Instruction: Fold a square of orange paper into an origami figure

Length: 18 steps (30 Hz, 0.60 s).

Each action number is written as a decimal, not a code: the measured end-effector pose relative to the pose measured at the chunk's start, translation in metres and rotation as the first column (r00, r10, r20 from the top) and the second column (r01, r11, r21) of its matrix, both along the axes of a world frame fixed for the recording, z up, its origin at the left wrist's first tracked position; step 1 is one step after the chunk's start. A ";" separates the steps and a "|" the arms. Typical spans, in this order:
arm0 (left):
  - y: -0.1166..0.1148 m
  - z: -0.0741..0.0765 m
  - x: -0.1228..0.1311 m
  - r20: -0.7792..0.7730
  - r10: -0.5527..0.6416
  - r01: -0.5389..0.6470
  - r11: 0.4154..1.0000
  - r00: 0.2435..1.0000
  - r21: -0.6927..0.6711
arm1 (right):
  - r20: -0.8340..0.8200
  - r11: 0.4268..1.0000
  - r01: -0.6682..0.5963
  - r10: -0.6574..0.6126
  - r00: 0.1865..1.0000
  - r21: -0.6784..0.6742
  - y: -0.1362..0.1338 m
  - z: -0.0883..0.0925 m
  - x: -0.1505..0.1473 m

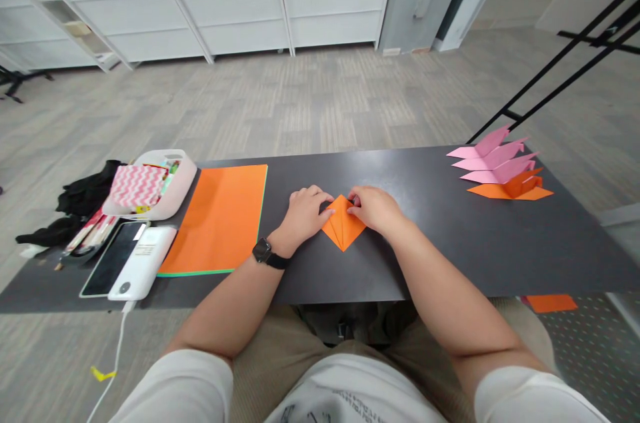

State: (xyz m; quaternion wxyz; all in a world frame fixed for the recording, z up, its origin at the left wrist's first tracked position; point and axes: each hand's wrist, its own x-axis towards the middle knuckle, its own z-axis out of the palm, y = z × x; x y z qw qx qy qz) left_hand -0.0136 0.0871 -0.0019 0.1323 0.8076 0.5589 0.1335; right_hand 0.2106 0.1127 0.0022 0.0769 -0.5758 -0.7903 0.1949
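Note:
A partly folded orange paper [343, 228], kite-shaped with its point toward me, lies on the dark table [440, 243]. My left hand [304, 213], with a black watch on its wrist, presses its curled fingers on the paper's left upper edge. My right hand [375, 208] pinches the paper's top right edge. Both hands hold the paper flat against the table.
A stack of orange sheets [219, 218] lies to the left. Further left are a white power bank [143, 262], a phone [113, 258], a white case with a pink chevron pouch [150, 184] and black cloth [83, 193]. Folded pink and orange paper pieces [500, 170] sit at the far right.

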 end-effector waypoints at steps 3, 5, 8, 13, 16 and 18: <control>0.000 0.000 0.001 0.015 0.014 -0.014 1.000 1.000 -0.013 | -0.030 1.000 -0.012 0.012 0.999 -0.016 0.001 0.000 0.000; 0.000 0.000 0.001 0.026 0.019 -0.018 1.000 0.999 -0.011 | -0.047 1.000 -0.016 0.014 0.999 -0.023 0.002 0.001 -0.001; 0.000 -0.001 -0.001 0.034 0.009 -0.008 1.000 0.999 -0.010 | -0.101 1.000 -0.012 0.011 0.995 -0.014 0.003 0.001 -0.001; -0.001 -0.001 0.000 0.049 0.006 -0.005 1.000 0.999 -0.013 | -0.258 0.998 -0.002 -0.013 0.966 -0.059 0.004 0.001 0.001; -0.001 0.000 0.001 0.066 0.016 -0.015 1.000 0.998 -0.012 | -0.328 0.991 -0.036 -0.009 0.944 -0.132 0.002 0.003 0.003; 0.000 0.001 0.000 0.082 0.017 -0.015 1.000 0.997 -0.027 | -0.319 0.990 -0.062 0.018 0.948 -0.127 0.001 0.004 0.003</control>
